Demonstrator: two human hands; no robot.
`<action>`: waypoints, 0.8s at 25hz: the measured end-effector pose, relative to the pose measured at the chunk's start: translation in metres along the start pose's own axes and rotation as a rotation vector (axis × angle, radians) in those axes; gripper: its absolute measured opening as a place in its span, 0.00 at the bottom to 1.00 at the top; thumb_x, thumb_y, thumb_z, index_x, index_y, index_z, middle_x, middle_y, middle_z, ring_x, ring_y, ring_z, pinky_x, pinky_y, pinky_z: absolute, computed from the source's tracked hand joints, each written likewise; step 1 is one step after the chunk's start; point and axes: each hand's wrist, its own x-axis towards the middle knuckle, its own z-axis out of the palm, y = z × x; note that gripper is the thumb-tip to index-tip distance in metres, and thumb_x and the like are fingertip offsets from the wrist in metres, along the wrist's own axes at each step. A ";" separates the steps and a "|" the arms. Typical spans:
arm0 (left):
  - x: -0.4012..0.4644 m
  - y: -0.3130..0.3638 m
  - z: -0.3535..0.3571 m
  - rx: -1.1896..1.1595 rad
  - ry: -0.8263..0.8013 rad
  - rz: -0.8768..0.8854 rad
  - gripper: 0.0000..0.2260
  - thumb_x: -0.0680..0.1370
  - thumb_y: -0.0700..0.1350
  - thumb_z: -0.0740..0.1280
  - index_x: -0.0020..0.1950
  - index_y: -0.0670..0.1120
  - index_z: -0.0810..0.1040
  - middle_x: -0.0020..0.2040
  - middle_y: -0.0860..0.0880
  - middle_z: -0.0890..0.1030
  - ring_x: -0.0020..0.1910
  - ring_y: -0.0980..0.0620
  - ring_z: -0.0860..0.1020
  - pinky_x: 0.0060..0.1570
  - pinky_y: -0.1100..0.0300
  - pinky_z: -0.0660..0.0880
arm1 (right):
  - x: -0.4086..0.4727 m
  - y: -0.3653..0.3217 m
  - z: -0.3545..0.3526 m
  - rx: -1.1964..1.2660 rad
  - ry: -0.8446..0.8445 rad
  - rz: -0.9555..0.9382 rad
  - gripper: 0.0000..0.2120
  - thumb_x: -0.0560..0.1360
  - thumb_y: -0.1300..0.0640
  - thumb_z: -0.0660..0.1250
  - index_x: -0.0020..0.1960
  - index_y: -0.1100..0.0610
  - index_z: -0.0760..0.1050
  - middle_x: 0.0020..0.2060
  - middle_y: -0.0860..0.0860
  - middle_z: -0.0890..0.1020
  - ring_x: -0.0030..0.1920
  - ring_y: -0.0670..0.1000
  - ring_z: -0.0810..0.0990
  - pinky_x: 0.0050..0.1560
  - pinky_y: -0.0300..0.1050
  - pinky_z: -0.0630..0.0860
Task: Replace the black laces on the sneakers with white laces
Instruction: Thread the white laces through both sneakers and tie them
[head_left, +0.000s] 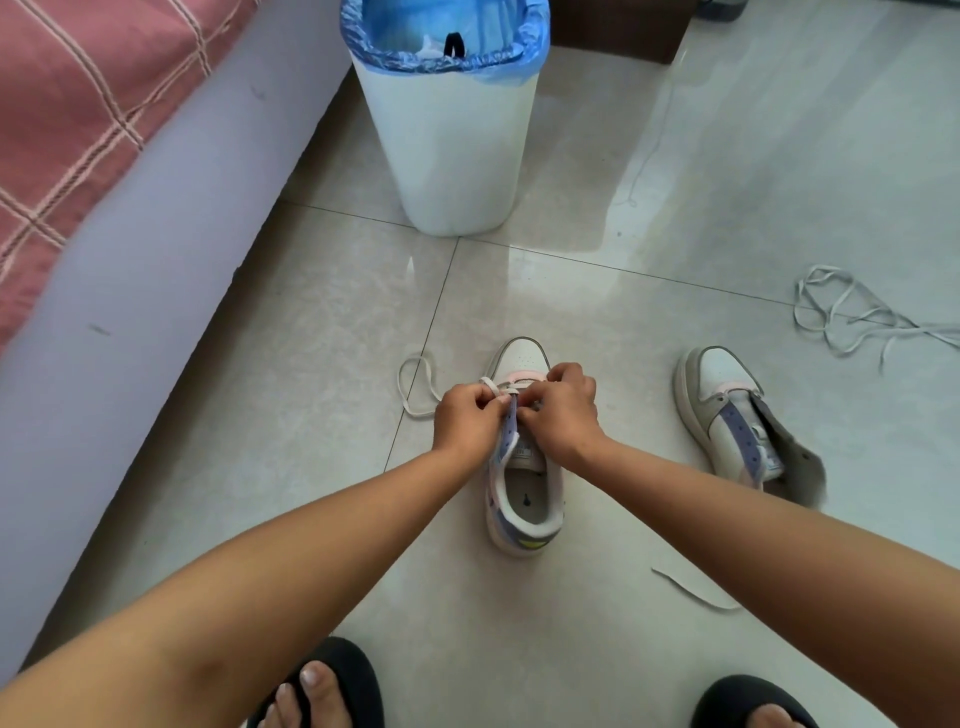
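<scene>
On the tiled floor (322, 322), centre foreground: one sneaker (524, 499), toe pointing away, being laced. A white lace (415, 387) is seen threaded at the front eyelets, its free end looped on the floor to the left. The left hand (467, 421) is closed in a pinch on the lace beside the purple eyelet strip; the right hand (563, 410) is curled over the front eyelets, fingertips pinching at the lace, though the exact contact is hidden.

To the right, well apart: second sneaker (737, 415), unlaced, tongue flopped open. Beyond it, a spare white lace (852, 312) lies in a loose tangle. A further strip of lace (696, 590) is seen near the right forearm.

Behind: white bin (457, 145) with blue liner; a black lace (454, 44) is visible inside.

Handling, as judged: lace light, flat, limp; best taken close to the stiff tip for feeding. Sneaker light, its eyelet strip soft, so steadying beside the eyelet is advised.
</scene>
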 end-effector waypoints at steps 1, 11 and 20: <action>-0.008 -0.002 -0.002 0.041 -0.047 0.059 0.09 0.78 0.44 0.64 0.51 0.39 0.79 0.49 0.43 0.78 0.46 0.52 0.74 0.47 0.60 0.70 | 0.001 -0.002 0.000 -0.053 -0.012 -0.005 0.09 0.76 0.55 0.64 0.51 0.56 0.81 0.60 0.55 0.65 0.62 0.57 0.61 0.61 0.47 0.64; -0.046 -0.025 0.020 0.431 -0.039 -0.160 0.17 0.79 0.46 0.60 0.66 0.42 0.62 0.63 0.43 0.62 0.62 0.42 0.68 0.56 0.50 0.71 | -0.057 -0.006 -0.029 -0.566 -0.078 -0.543 0.15 0.69 0.61 0.65 0.55 0.58 0.74 0.62 0.60 0.69 0.60 0.61 0.71 0.52 0.50 0.71; -0.041 -0.027 0.016 0.371 -0.098 -0.171 0.20 0.79 0.49 0.60 0.68 0.42 0.62 0.64 0.43 0.62 0.63 0.42 0.69 0.60 0.49 0.69 | -0.131 0.103 -0.052 -1.089 -0.843 -0.513 0.08 0.76 0.57 0.63 0.53 0.57 0.76 0.54 0.57 0.79 0.57 0.56 0.77 0.48 0.46 0.72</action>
